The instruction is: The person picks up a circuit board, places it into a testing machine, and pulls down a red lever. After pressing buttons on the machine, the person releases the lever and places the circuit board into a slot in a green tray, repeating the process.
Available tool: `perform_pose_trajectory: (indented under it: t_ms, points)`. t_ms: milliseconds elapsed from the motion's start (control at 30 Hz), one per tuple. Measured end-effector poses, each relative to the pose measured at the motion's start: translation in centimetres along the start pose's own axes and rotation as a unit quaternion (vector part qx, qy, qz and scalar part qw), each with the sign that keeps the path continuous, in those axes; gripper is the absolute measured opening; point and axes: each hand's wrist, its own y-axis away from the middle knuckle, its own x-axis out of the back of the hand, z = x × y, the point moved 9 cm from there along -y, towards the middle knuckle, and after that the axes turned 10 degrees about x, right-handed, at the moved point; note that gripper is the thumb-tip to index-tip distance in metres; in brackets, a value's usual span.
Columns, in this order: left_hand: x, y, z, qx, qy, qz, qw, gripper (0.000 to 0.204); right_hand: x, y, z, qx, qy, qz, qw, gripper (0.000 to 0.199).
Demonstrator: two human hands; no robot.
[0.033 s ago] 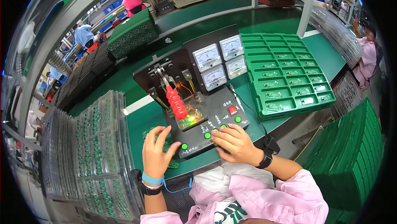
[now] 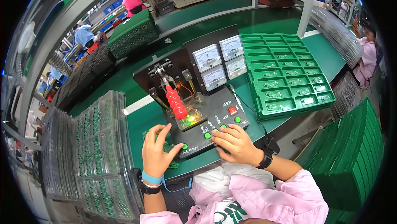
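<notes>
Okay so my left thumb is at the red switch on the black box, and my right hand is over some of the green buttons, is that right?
Not quite: the head view shows the thumb of your left hand at the leftmost green button, not the red switch. Your right hand is over some of the green buttons.

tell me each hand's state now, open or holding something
Left hand: open, nothing seen in its grip, thumb at the leftmost green button.
Right hand: open, loosely bent, fingers over the middle green buttons.
</notes>
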Motion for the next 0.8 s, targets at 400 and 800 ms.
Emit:
perform_pose_trajectory:
  t_ms: [400, 800]
  points:
    - [-1.3, -2.7, 1.4, -0.075, -0.110, -0.080, 0.988, 0.085, 0.7, -1.0, 0.4, -0.009, -0.017, 0.004, 1.000, 0.031]
    - [-1.3, -0.6, 0.5, -0.046, -0.067, -0.036, 0.996, 0.073, 7.6, -17.2, -2.5, 0.324, 0.001, 0.164, 0.932, 0.035]
